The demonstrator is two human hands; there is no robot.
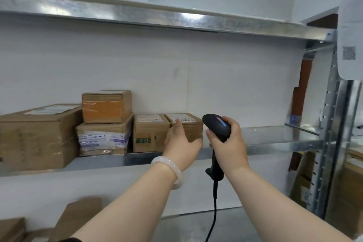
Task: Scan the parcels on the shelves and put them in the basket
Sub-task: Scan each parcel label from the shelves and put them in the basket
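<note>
A small brown parcel (pixel 193 126) with a white label stands at the right end of a row of cardboard parcels on the middle metal shelf (pixel 275 139). My left hand (pixel 181 139) grips its front left corner, fingers reaching over the top edge. My right hand (pixel 228 139) holds a black corded barcode scanner (pixel 217 126) just right of that parcel, its head pointing towards the label. Beside it on the left stands another small labelled parcel (pixel 150 133). No basket is in view.
Further left are two stacked parcels (pixel 106 122) and a large box (pixel 37 137). More boxes (pixel 76 218) lie on the lower shelf. A steel upright (pixel 332 124) with a hanging paper sheet (pixel 349 35) stands at the right.
</note>
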